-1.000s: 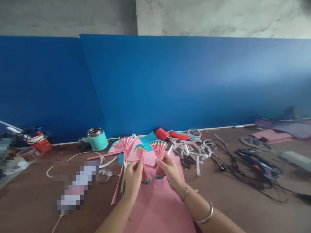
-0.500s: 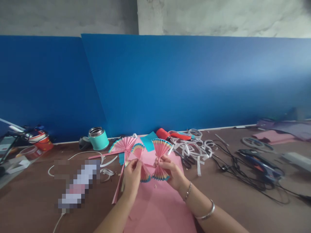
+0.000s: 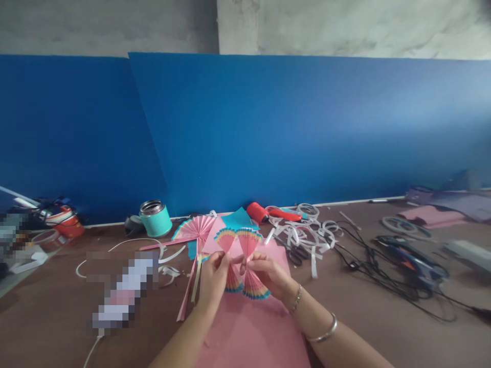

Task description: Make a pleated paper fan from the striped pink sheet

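Two pleated pink paper fans with yellow and blue edges are held side by side above pink paper sheets point(image 3: 257, 327). My left hand point(image 3: 215, 273) pinches the left paper fan point(image 3: 226, 238) at its narrow middle. Gripped the same way, the right paper fan point(image 3: 248, 243) is in my right hand point(image 3: 268, 271), which wears bracelets at the wrist. Both fans flare out above and below the fingers, and their upper edges meet. Behind my left hand lies another pink pleated fan point(image 3: 199, 228) with long paper strips. A blue paper piece point(image 3: 238, 218) sits beyond the fans.
At the back left stands a turquoise open flask point(image 3: 155, 220). Tangled white strips point(image 3: 303, 230) and scissors point(image 3: 295, 254) lie right of the sheets. Black cables point(image 3: 372, 271) and a glue gun point(image 3: 412, 263) are farther right. A blue panel point(image 3: 291, 128) closes the back.
The two fans have come together; the right one has moved left and the left one slightly right, so their upper edges now touch. Both hands keep their pinch.
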A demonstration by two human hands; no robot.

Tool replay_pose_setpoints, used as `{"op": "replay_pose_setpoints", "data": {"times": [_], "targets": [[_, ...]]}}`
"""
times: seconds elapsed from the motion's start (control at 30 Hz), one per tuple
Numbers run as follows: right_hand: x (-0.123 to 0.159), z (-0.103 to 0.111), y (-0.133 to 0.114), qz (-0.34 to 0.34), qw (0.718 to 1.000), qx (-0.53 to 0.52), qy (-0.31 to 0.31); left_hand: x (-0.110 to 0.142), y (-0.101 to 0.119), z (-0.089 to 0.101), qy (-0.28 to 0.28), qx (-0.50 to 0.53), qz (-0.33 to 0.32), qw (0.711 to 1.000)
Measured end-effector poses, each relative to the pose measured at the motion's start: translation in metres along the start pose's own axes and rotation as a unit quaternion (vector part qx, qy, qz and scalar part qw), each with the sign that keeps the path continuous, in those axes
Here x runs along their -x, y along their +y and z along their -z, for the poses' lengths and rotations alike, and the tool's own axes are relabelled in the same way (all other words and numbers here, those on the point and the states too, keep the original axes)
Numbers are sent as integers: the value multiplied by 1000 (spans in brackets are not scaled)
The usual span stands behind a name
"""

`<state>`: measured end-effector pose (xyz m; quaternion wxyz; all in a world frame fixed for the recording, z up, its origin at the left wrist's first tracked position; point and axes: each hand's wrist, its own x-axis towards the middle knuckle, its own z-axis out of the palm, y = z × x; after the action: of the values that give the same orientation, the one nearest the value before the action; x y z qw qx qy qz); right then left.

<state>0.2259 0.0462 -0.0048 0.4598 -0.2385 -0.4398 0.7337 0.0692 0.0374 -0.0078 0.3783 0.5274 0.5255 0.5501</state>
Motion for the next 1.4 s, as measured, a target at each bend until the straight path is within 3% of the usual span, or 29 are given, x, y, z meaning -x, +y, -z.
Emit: {"op": "replay_pose_setpoints", "data": {"times": [0.23, 0.47, 0.57, 0.73, 0.93, 1.27, 1.4], "targets": [[-5, 5, 10, -36, 996, -59, 48, 4, -1, -6, -32, 15, -18, 999], [-4, 3, 4, -35, 996, -37, 74, 7, 1, -6, -78, 3, -42, 996], [-4, 3, 2, -38, 996, -42, 72, 9, 1, -7, -117, 3, -48, 992], [-5, 6, 2, -47, 996, -47, 63, 11, -2, -9, -198, 62, -5, 978], [-6, 11, 4, -38, 997, -45, 58, 8, -7, -10, -144, 18, -71, 987], [-7, 15, 7, -37, 998, -21, 54, 9, -3, -9, -167, 35, -19, 985], [-6, 11, 4, -36, 998, -10, 56, 8, -1, -9, -150, 48, -8, 987]]}}
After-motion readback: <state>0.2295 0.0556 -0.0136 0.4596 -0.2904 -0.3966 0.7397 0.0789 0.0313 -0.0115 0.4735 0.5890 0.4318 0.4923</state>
